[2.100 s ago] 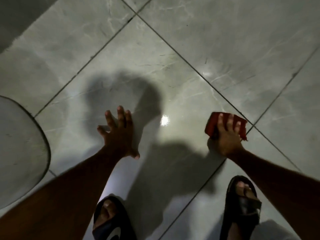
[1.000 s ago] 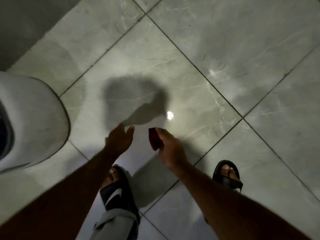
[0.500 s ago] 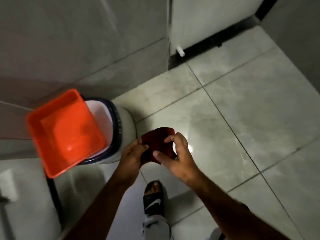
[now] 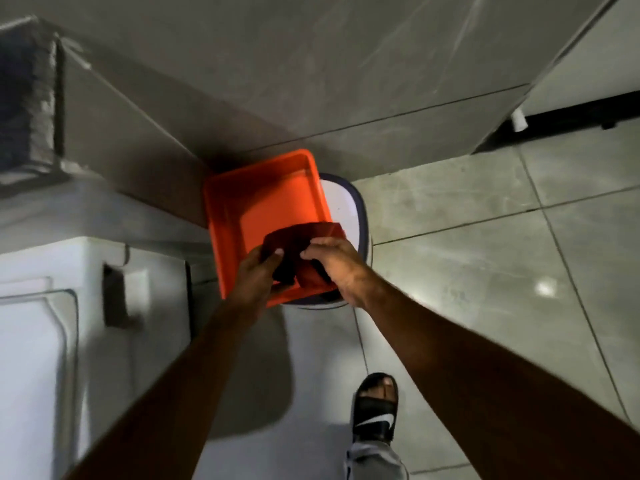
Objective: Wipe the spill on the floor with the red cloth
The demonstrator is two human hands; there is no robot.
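Note:
Both hands hold the dark red cloth [image 4: 294, 242] just above the near part of an orange rectangular tub [image 4: 263, 202]. My left hand [image 4: 258, 275] pinches its left side with the thumb on top. My right hand [image 4: 337, 263] grips its right side, fingers curled over the fabric. The cloth is folded and bunched between them. The tub rests on top of a white bucket with a dark rim [image 4: 358, 216]. No spill is visible on the grey floor tiles [image 4: 485, 254] in this view.
A white appliance [image 4: 41, 327] stands at the left, close to the tub. A grey tiled wall [image 4: 311, 64] rises behind. My sandalled foot [image 4: 375, 407] stands on the floor below the right arm. A white door with a dark gap [image 4: 571, 119] is at top right.
I have risen from the floor, where the right hand pressed the cloth. The left hand joined it on the cloth, and both carried it over the orange tub.

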